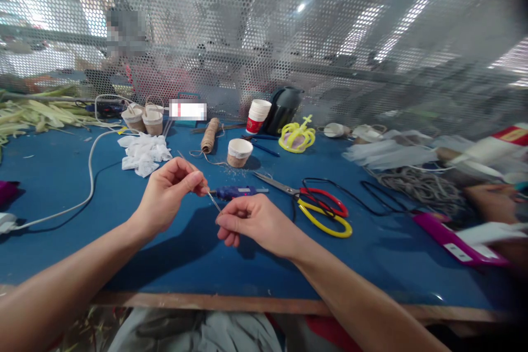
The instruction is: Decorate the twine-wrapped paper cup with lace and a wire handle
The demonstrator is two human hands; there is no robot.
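Note:
A thin, pale strand (214,202) runs between my two hands above the blue table. My left hand (171,190) pinches its upper end between thumb and forefinger. At its lower end, my right hand (247,220) is closed in a pinch, with the other fingers curled. Just behind the strand lies a blue glue gun or similar tool (237,192). Scissors (317,203) with red and yellow handles rest right of my hands, a black cord across them. Beyond the tool stands a small cup (239,153) with a brown-wrapped outside and white rim.
Twine roll (210,136), white cloth (144,153), stacked paper cups (258,115), dark kettle (284,110) and yellow crown-shaped piece (297,136) stand farther back. A white cable (91,168) crosses the left. At right, another person's hand (490,202) is near grey cord (421,188) and a purple object (454,239).

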